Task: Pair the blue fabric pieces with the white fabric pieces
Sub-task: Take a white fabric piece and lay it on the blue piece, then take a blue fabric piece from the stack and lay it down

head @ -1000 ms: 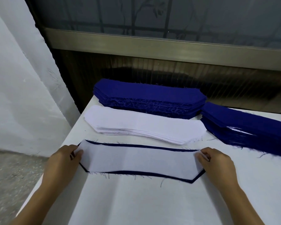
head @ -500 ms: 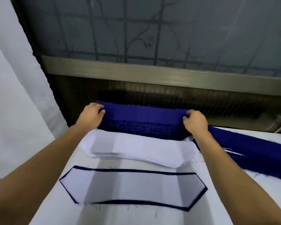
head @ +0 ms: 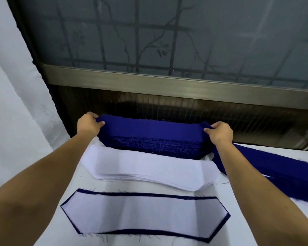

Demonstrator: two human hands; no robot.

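Head view: left hand (head: 89, 124) and right hand (head: 220, 133) each pinch one end of the top blue piece (head: 153, 128), fingers clamped on the cloth. Both ends are raised and the middle lies on the blue stack (head: 156, 145) at the table's far edge. Just in front, toward the near edge, is the white stack (head: 149, 167), touching or almost touching the blue stack. Nearer still is a finished pair (head: 142, 213), white piece flat on a blue piece, blue border showing all round. Both forearms cross above the white stack's ends. A second blue stack (head: 283, 167) fills the right side and runs under the right forearm, close to the white stack's right tip. Bare table (head: 60, 235) shows as narrow strips between the rows, left of the pair and along the near edge. A dark panel and metal window rail (head: 167, 84) sit right behind the far edge, and a white wall (head: 16, 121) is off the left edge.
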